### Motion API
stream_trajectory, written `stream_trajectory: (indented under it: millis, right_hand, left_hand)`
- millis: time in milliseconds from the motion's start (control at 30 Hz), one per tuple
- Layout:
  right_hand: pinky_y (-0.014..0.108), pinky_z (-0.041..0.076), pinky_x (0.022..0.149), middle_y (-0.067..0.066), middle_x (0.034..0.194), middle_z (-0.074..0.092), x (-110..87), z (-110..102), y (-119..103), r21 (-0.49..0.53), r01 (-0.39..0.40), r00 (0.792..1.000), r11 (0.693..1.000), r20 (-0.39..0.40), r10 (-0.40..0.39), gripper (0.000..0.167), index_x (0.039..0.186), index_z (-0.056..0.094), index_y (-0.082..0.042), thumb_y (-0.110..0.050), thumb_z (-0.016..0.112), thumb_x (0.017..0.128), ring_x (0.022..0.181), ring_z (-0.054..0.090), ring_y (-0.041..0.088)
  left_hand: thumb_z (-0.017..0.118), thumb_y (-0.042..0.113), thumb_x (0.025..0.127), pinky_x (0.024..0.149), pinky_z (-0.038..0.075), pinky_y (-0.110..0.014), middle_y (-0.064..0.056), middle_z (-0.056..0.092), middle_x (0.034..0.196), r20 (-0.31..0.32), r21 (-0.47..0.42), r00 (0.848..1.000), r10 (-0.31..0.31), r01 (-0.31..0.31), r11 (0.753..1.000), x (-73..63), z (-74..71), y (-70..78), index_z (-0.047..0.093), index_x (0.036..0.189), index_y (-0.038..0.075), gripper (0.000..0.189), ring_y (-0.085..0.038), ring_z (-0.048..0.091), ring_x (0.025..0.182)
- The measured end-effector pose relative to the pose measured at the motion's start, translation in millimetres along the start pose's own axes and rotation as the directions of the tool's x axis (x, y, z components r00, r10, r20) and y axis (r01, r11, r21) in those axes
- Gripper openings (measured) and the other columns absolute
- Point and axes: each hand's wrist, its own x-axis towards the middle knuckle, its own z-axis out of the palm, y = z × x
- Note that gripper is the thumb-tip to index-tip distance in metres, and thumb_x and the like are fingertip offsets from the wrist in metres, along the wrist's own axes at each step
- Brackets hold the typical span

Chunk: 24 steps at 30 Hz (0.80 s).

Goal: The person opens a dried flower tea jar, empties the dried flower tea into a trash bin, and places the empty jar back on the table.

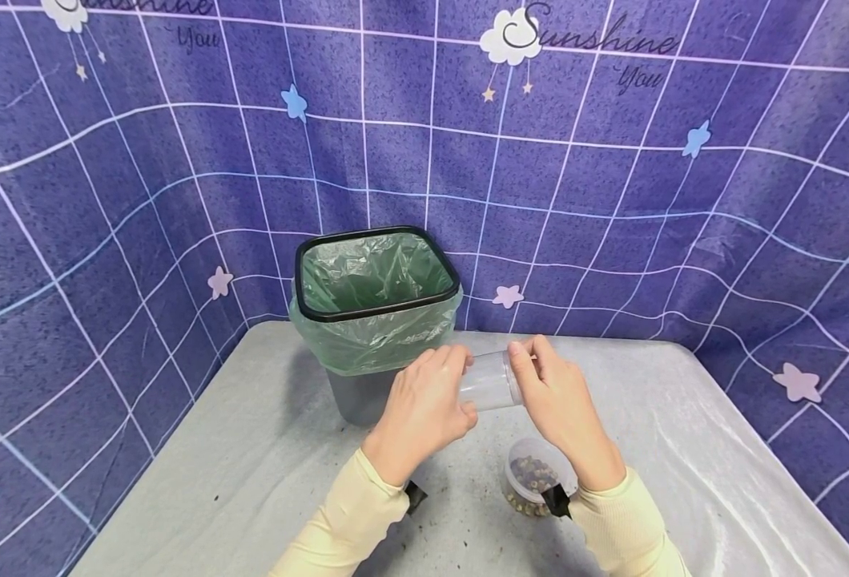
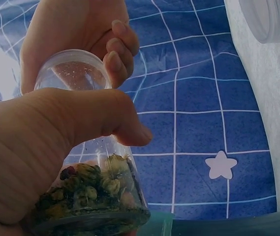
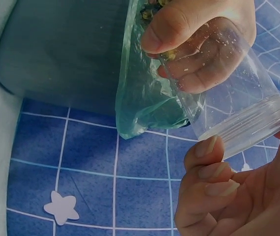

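A clear jar (image 1: pixel 487 381) lies tilted on its side in the air between both hands, in front of the bin. My left hand (image 1: pixel 426 405) grips the jar round its left end, thumb across the side. Dried flower buds (image 2: pixel 88 191) are heaped in that end, in the left wrist view. My right hand (image 1: pixel 557 401) holds the opposite, ringed end with thumb and curled fingers; small crumbs cling to the clear wall. Whether a clear lid covers this end I cannot tell. Below my right hand stands a clear tub (image 1: pixel 508 478) with similar dried pieces in it.
Behind my left hand stands a grey bin (image 1: pixel 352 394) lined with a green bag (image 1: pixel 374 349) under a black rim. Dark crumbs dot the grey cloth-covered table (image 1: pixel 251 449). A blue gridded curtain (image 1: pixel 576 184) hangs round the back and sides.
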Motion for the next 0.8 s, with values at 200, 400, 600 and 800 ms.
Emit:
stream_trajectory:
  millis: [200,400,600,800]
  right_hand:
    - [0.033,0.04,0.056,-0.006,0.065,0.05,0.9,-0.9,0.3,0.019,0.026,0.999,0.999,0.033,-0.026,0.033,0.099,0.057,-0.021,-0.05,0.044,0.108,0.058,0.047,0.015]
    - [0.03,0.04,0.054,-0.007,0.069,0.052,1.6,-3.1,2.5,0.037,0.102,0.992,0.994,0.074,-0.105,0.023,0.108,0.057,-0.022,-0.044,0.049,0.108,0.058,0.046,0.012]
    - [0.029,0.04,0.055,-0.007,0.072,0.054,2.0,-4.9,4.8,0.051,0.152,0.982,0.987,0.103,-0.157,0.02,0.113,0.054,-0.02,-0.039,0.049,0.108,0.059,0.047,0.011]
    - [0.029,0.042,0.056,-0.009,0.075,0.055,1.4,-6.0,6.0,0.058,0.181,0.975,0.982,0.119,-0.187,0.017,0.116,0.053,-0.022,-0.037,0.051,0.108,0.06,0.05,0.01]
  left_hand:
    - [0.084,0.017,0.061,0.058,0.049,-0.035,0.005,0.063,0.085,0.03,-0.033,0.999,-0.011,0.012,0.999,0.5,-1.0,-2.7,0.065,0.106,0.013,0.049,-0.017,0.058,0.074]
    - [0.085,0.018,0.062,0.061,0.05,-0.035,0.006,0.064,0.087,0.075,-0.066,0.996,-0.039,0.044,0.997,1.6,-1.2,-6.0,0.066,0.108,0.014,0.05,-0.016,0.06,0.077]
    - [0.083,0.017,0.061,0.06,0.049,-0.035,0.007,0.06,0.082,0.07,-0.062,0.997,-0.032,0.036,0.997,2.0,-0.6,-7.7,0.065,0.106,0.014,0.049,-0.016,0.058,0.076]
    - [0.083,0.017,0.061,0.059,0.048,-0.035,0.007,0.059,0.082,0.064,-0.069,0.998,-0.03,0.035,0.997,0.9,-0.9,-8.3,0.066,0.106,0.014,0.049,-0.017,0.058,0.076]
